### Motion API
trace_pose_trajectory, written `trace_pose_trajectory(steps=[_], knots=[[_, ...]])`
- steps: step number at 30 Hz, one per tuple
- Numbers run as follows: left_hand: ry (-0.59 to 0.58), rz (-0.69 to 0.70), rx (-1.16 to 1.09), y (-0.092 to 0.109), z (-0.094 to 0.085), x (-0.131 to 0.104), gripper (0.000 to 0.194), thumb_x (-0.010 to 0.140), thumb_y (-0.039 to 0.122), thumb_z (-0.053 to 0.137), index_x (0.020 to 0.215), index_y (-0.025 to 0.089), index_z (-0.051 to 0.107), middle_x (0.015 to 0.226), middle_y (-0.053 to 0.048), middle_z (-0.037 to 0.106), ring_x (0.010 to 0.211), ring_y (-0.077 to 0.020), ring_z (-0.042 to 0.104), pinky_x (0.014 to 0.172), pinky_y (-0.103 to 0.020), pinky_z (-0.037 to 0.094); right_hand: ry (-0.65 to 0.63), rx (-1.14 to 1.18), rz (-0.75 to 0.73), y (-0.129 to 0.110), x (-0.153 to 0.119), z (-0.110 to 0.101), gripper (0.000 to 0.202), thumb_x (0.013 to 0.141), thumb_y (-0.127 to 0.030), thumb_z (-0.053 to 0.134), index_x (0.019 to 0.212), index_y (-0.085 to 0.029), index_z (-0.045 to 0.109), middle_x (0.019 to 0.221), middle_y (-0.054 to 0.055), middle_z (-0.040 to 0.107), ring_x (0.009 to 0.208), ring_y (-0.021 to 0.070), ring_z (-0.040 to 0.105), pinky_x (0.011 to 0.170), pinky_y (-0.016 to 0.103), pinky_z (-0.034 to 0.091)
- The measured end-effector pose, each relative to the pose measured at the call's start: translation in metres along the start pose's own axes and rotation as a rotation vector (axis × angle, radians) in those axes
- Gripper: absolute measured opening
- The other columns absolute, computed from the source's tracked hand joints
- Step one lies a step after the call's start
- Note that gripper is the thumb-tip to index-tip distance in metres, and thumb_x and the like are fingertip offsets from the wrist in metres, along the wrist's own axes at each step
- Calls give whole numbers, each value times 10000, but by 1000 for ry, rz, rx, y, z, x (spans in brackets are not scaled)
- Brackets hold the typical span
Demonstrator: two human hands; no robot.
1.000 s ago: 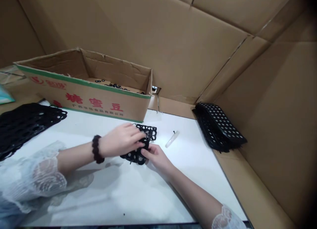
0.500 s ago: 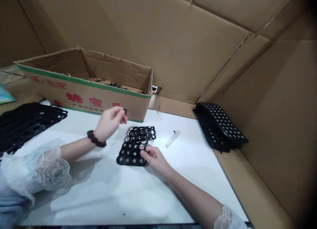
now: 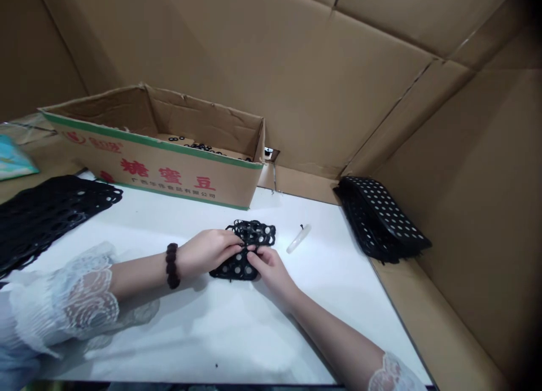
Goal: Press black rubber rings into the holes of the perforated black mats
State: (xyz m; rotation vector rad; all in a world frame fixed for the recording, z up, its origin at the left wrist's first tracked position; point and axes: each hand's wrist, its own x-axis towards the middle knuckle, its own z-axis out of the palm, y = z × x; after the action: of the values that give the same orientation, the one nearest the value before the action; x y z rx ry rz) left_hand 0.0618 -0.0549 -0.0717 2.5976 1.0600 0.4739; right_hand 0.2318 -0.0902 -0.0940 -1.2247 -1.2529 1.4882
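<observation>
A black rubber sheet with rows of round holes [image 3: 237, 271] lies on the white table, its far part bunched into loose rings. My left hand [image 3: 210, 250], with a dark beaded band at the wrist, reaches over the sheet from the left. Its closed fingertips press on the sheet's middle. From the right, my right hand [image 3: 271, 269] pinches the same sheet close to the left fingertips. Both sets of fingertips nearly meet and hide the spot between them. A small whitish translucent tool with a black tip [image 3: 298, 238] lies to the right of the sheet.
Behind stands an open cardboard box [image 3: 169, 174] with small black rings inside. Several black perforated sheets [image 3: 46, 210] are piled at left, and a folded stack [image 3: 383, 219] sits at right. Cardboard walls [image 3: 254, 47] enclose the table [image 3: 254, 340].
My left hand has come down from in front of the box, where it held a small black piece, onto the sheet. The right hand has stayed at the sheet. The view shifted slightly.
</observation>
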Motion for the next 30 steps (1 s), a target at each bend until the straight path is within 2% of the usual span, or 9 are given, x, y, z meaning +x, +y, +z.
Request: trace_pose_trajectory(steps=[3,7,9,13,15,20,24,27,30], knots=[[68,-59,-57,-5,-10,5,292,873,288,321,826,176,586,765,-30,627,716,-156,570,666,-249,416,-9,-22,-8,0,-1,-2,205,691,-348,565,656,-152,515,584,-36,438,560,88,374,526,215,283],[413,-302,-33,-18,-30,11,311,883,298,276,824,153,545,661,-22,581,618,-149,544,588,-247,398,49,72,29,2,-1,-4,138,696,-303,534,722,-172,497,578,-48,444,553,92,401,527,210,305],[496,-303,34,-20,-34,11,293,877,304,298,884,148,546,742,-42,599,690,-164,559,639,-262,413,72,115,37,2,-1,-5,153,700,-315,539,746,-177,494,604,-42,465,576,97,429,547,215,330],[275,-40,121,-12,-20,5,280,870,261,327,999,157,552,940,-70,596,861,-180,553,774,-288,428,34,105,-15,-5,1,-4,230,669,-359,611,739,-169,503,720,-4,542,690,129,500,662,260,394],[182,12,138,-7,-7,1,287,872,229,318,1019,150,551,944,-74,593,864,-176,555,769,-287,441,44,52,-42,-8,1,-4,245,639,-341,650,750,-159,529,772,16,566,749,151,518,726,290,402],[126,4,93,1,8,-6,288,870,209,317,1033,145,546,922,-73,600,844,-179,564,753,-297,454,71,-31,-86,-8,1,-3,191,674,-308,623,744,-157,530,754,7,552,740,141,513,734,292,402],[73,-21,-130,3,6,-6,261,858,273,381,1021,173,558,931,-57,594,844,-165,554,745,-267,445,94,-40,-98,-5,1,-1,183,682,-291,611,744,-170,489,748,-5,528,730,136,508,722,289,408],[43,-111,-319,0,4,-3,256,811,345,472,971,183,589,869,-30,607,766,-151,558,684,-243,444,90,-32,-126,-5,-1,1,187,683,-275,608,778,-179,478,790,-1,531,776,143,513,758,294,410],[16,-185,-453,-3,3,-1,252,816,347,455,910,180,618,830,-15,627,731,-141,567,653,-224,434,56,-27,-160,-5,-5,3,204,691,-257,602,843,-188,485,853,15,552,842,156,515,814,308,404]])
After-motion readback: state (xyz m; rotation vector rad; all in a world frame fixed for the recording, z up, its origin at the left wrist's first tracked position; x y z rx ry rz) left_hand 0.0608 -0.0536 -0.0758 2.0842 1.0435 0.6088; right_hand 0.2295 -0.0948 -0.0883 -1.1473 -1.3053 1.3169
